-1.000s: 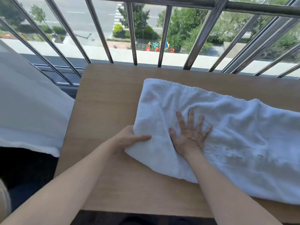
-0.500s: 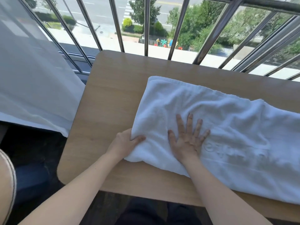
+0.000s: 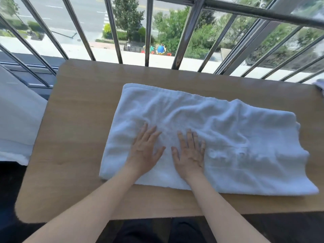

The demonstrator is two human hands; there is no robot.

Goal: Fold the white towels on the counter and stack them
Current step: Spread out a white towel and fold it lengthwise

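Our left hand point(image 3: 145, 151) and right hand point(image 3: 190, 153) lie flat side by side, fingers point(image 3: 189, 137) straight and spread, grasping nothing, palms pressing the towel point(image 3: 228, 137). Both hands rest on its near-left part; the rest runs right, wrinkled. Layered edges at its far left suggest at least one fold done; we judge this is smoothing, more folds left, no stack yet. Towel lies mid counter point(image 3: 78, 120); a white cloth point(image 3: 319, 85) peeks in at the far right edge.

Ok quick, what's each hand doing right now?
Left hand: open, flat on the white towel.
Right hand: open, flat on it too.
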